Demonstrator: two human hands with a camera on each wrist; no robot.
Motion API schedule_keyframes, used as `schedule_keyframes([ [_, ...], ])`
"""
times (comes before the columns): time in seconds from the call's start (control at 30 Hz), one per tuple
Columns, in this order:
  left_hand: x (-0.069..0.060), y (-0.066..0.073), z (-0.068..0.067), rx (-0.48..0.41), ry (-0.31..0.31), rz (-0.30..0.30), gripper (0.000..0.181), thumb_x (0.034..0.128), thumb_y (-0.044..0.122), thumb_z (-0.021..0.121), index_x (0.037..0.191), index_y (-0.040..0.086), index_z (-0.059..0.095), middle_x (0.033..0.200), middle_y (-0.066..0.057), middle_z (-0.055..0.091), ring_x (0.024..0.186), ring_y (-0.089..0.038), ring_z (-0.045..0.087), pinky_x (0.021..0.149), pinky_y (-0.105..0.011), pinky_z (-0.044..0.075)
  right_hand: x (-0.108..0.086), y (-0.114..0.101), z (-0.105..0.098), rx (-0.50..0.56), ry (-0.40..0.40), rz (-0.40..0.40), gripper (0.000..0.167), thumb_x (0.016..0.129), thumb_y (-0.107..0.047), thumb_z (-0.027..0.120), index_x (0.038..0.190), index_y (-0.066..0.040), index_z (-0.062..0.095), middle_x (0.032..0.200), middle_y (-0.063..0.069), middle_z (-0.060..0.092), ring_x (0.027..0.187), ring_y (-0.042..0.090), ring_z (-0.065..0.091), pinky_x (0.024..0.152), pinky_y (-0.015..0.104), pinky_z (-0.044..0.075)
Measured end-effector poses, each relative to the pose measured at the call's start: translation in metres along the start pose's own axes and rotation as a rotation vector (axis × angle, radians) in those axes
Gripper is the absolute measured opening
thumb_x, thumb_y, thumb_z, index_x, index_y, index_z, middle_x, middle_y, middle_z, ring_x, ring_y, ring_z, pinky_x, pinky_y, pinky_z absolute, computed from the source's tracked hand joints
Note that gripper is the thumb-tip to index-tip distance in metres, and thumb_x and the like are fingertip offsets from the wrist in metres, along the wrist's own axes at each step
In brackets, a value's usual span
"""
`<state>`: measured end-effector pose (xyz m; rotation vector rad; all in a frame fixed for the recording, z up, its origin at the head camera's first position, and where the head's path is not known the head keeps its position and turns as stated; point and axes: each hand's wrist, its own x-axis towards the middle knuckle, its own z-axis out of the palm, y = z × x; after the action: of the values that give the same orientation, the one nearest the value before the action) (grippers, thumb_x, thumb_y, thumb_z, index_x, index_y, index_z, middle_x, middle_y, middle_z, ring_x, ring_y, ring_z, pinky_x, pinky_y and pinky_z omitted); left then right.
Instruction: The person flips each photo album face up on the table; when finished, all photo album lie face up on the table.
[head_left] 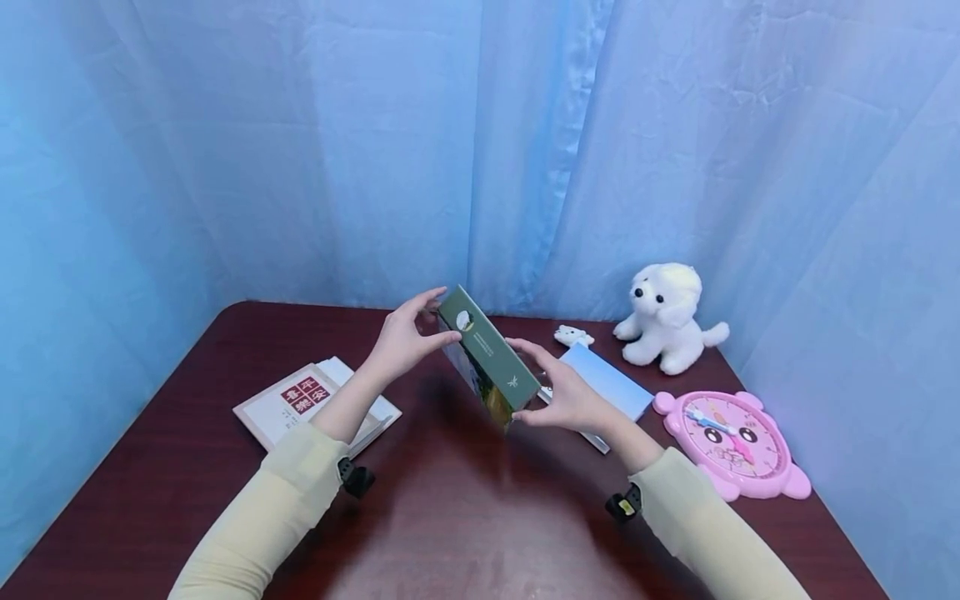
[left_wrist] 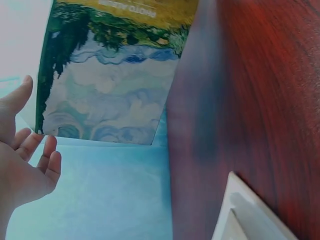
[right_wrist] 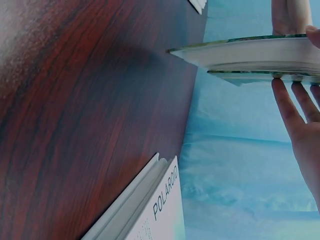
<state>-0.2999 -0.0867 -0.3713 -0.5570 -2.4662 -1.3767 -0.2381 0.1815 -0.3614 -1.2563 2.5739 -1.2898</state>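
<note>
In the head view, a dark red-brown table [head_left: 450, 525] is spreading before blue curtains [head_left: 337, 167]; above its middle, a photo album [head_left: 480, 358] is tilting with its green spine [head_left: 492, 348] facing up, its long axis slanting from far left to near right, the left hand [head_left: 401, 340] pinching the far end, the right hand [head_left: 564, 398] gripping the near one. In the left wrist view, its painted cover [left_wrist: 110, 85] is showing; in the right, its pale page edges [right_wrist: 260, 54] are.

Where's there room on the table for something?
The table is bare on the near side, between the sleeves, below the held book; also between the left books and curtain. The right is crowded: blue book, white toy, plush dog, pink clock.
</note>
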Motion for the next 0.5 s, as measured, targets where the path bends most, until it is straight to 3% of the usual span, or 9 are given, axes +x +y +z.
schedule_keyframes([
  [0.17, -0.004, 0.004, -0.003, -0.025, -0.019, 0.010, 0.068, 0.0760, 0.029, 0.080, 0.136, 0.014, 0.051, 0.117, -0.005, 0.058, 0.095, -0.022, 0.058, 0.080, -0.041, 0.051, -0.001, 0.000, 0.001, -0.031, -0.006, -0.099, 0.091, 0.067, 0.000, 0.082, 0.141, 0.006, 0.030, 0.136, 0.018, 0.044, 0.107, 0.023, 0.054, 0.086, 0.040, 0.051],
  [0.37, -0.011, 0.008, -0.001, -0.097, -0.033, -0.069, 0.067, 0.0752, 0.031, 0.080, 0.131, 0.013, 0.049, 0.116, -0.005, 0.056, 0.093, -0.023, 0.060, 0.073, -0.034, 0.054, -0.001, -0.001, 0.004, -0.097, -0.017, -0.201, 0.087, 0.066, 0.003, 0.081, 0.138, 0.010, 0.032, 0.138, 0.022, 0.041, 0.104, 0.022, 0.054, 0.082, 0.034, 0.052],
  [0.5, -0.013, 0.011, 0.002, -0.134, -0.013, -0.115, 0.063, 0.0743, 0.033, 0.080, 0.124, 0.012, 0.047, 0.113, -0.006, 0.054, 0.089, -0.024, 0.062, 0.072, -0.033, 0.053, 0.000, 0.001, 0.006, -0.087, -0.029, -0.252, 0.084, 0.066, 0.007, 0.079, 0.136, 0.013, 0.033, 0.138, 0.026, 0.039, 0.109, 0.024, 0.051, 0.085, 0.041, 0.051],
])
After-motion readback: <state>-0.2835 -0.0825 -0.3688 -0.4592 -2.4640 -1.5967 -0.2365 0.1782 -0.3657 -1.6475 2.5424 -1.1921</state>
